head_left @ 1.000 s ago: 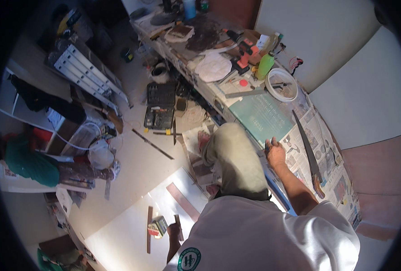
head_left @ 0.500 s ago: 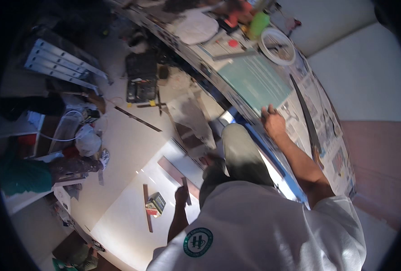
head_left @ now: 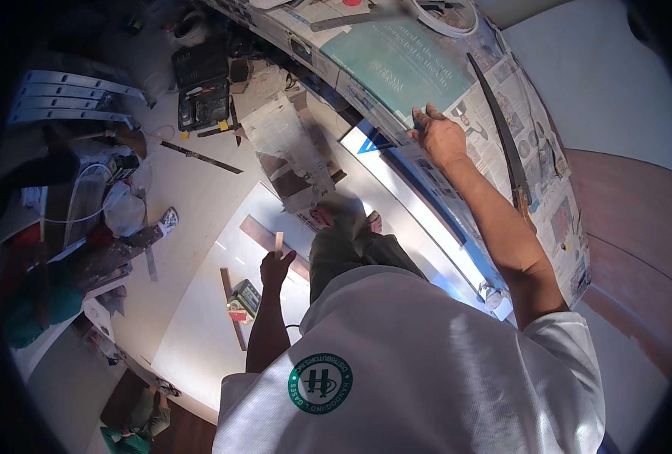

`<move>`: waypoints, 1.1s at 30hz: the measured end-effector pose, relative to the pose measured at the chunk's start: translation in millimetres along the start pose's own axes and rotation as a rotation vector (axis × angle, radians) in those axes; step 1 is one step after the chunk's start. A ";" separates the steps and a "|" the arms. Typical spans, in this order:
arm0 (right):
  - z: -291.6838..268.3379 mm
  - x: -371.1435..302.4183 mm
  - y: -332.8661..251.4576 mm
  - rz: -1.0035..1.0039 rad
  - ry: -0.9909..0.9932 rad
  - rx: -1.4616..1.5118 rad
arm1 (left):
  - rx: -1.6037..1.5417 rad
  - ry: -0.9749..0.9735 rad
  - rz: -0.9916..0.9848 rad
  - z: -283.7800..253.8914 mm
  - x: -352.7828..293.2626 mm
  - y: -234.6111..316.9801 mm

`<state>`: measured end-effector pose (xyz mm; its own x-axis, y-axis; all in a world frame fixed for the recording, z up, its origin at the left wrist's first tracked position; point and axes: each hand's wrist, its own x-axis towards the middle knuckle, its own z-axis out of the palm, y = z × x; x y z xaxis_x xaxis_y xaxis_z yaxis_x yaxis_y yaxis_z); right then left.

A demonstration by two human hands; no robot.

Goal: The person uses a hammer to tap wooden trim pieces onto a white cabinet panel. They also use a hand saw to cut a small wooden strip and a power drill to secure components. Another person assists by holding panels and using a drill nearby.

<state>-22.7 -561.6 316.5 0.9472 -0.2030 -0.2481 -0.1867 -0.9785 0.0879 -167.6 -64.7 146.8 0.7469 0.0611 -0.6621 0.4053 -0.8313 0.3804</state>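
My left hand [head_left: 277,268], low over the white floor panel, is closed around a short wooden strip [head_left: 279,242] whose light end sticks up past the fingers. My right hand [head_left: 443,140] rests at the near edge of the newspaper-covered table, beside the corner of a green printed sheet [head_left: 400,64]. Its fingers are apart and bent down on the surface; a dark patch beneath them cannot be made out. A handsaw [head_left: 506,136] with a wooden handle lies on the newspaper to the right of that hand.
White panel [head_left: 200,333] on the floor bears a reddish-brown board [head_left: 256,233], a thin strip [head_left: 230,303] and a small box [head_left: 245,299]. An open black tool case [head_left: 202,94], an aluminium ladder [head_left: 71,98] and cardboard [head_left: 287,147] lie beyond. Another person's shoe [head_left: 169,220] is at left.
My view has shifted, with the tabletop now higher in the picture. The strip in my left hand has turned to show its light end. My right hand stays at the table edge.
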 end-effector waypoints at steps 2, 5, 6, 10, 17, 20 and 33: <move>-4.1 -0.2 1.5 0.003 -0.006 0.035 | -0.120 -0.072 -0.086 16.8 -1.4 -1.5; -14.9 -3.7 -1.3 -0.014 -0.069 0.073 | -0.036 -0.134 -0.029 51.5 -17.2 13.1; -21.3 -6.0 0.5 -0.015 -0.104 0.068 | 0.112 -0.113 0.144 60.3 -28.7 29.0; -24.7 -20.5 13.8 -0.055 -0.050 0.173 | 0.258 -0.350 0.185 96.0 -53.7 71.8; 54.5 -105.6 67.7 -0.204 0.152 0.701 | 0.397 -0.497 0.404 113.4 -26.6 75.1; 82.9 -167.9 29.8 -0.054 -0.279 0.926 | -0.072 -0.433 0.322 50.3 -69.0 137.3; 149.8 -365.0 15.8 0.790 -0.530 1.021 | 0.429 -0.638 0.751 80.6 74.1 209.7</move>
<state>-410.5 -508.6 264.0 0.3357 -0.4728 -0.8147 -0.9417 -0.1471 -0.3027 -69.8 -279.0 125.5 0.2646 -0.7426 -0.6152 -0.3541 -0.6682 0.6543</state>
